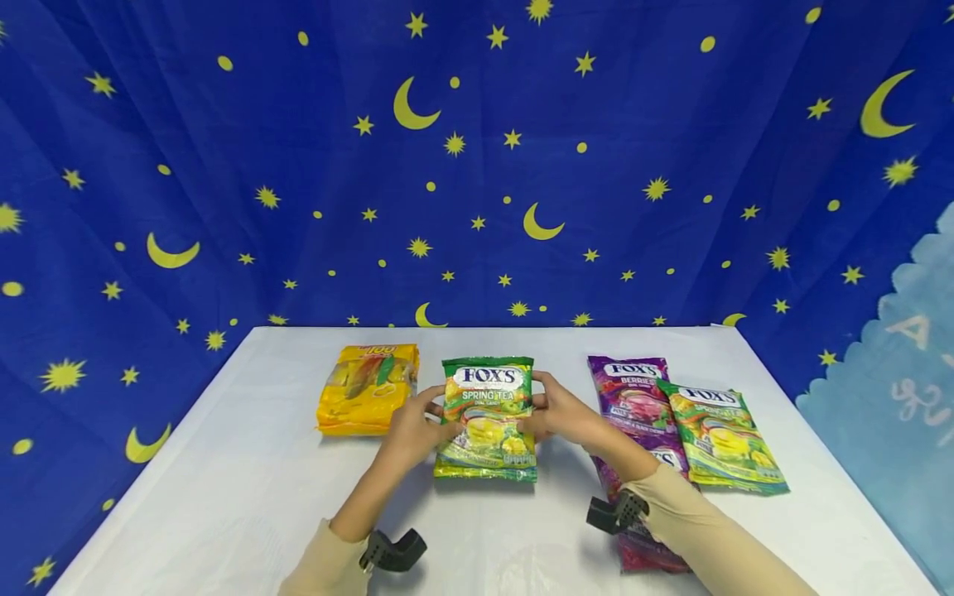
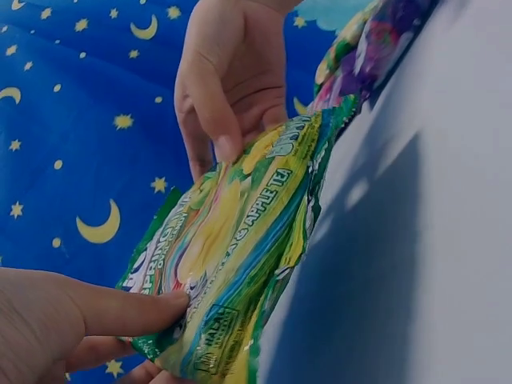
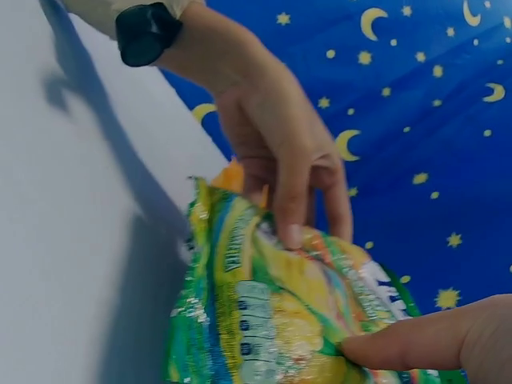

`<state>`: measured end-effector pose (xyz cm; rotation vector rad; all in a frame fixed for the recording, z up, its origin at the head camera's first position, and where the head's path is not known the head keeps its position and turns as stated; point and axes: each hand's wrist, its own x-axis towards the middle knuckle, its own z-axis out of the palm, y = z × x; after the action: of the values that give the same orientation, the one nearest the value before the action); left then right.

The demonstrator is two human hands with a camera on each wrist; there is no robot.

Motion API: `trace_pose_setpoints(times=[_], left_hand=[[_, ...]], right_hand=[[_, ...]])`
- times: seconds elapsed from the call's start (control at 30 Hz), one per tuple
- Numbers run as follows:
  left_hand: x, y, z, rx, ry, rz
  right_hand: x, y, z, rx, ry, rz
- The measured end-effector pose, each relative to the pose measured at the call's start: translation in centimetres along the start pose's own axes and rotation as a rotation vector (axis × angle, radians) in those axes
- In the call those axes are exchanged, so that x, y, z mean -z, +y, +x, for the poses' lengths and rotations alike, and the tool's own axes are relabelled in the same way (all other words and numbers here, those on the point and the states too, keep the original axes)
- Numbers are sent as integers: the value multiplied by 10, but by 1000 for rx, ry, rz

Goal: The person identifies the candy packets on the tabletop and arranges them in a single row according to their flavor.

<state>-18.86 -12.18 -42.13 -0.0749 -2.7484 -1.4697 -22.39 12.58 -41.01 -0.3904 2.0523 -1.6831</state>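
Observation:
Both hands hold a green and yellow Fox's Spring Tea candy bag (image 1: 486,451) above the middle of the table. My left hand (image 1: 414,426) grips its left edge, thumb on the printed front and fingers behind. On the opposite edge, my right hand (image 1: 565,411) pinches the bag the same way. In the left wrist view the bag (image 2: 240,232) is tilted, its lower edge apart from the tabletop and a shadow beneath. The right wrist view shows the bag (image 3: 280,320) with a thumb pressing on its front from each side.
A yellow candy bag (image 1: 368,389) lies at the back left of the white table (image 1: 224,480). Purple Fox's Berries bags (image 1: 633,397) lie in a column at right, partly behind the right forearm. Another Spring Tea bag (image 1: 726,439) overlaps them. A blue star-patterned cloth (image 1: 477,182) hangs behind.

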Motion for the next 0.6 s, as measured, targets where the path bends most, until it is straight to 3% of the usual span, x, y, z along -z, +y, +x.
trace_pose_setpoints(times=[0.37,0.6], left_hand=[[13,4,21,-45,144,131],[15,2,27,-30,217,219]], right_hand=[[-10,-4,38,-5,95,-8],[-17,-1,58,-21,93,52]])
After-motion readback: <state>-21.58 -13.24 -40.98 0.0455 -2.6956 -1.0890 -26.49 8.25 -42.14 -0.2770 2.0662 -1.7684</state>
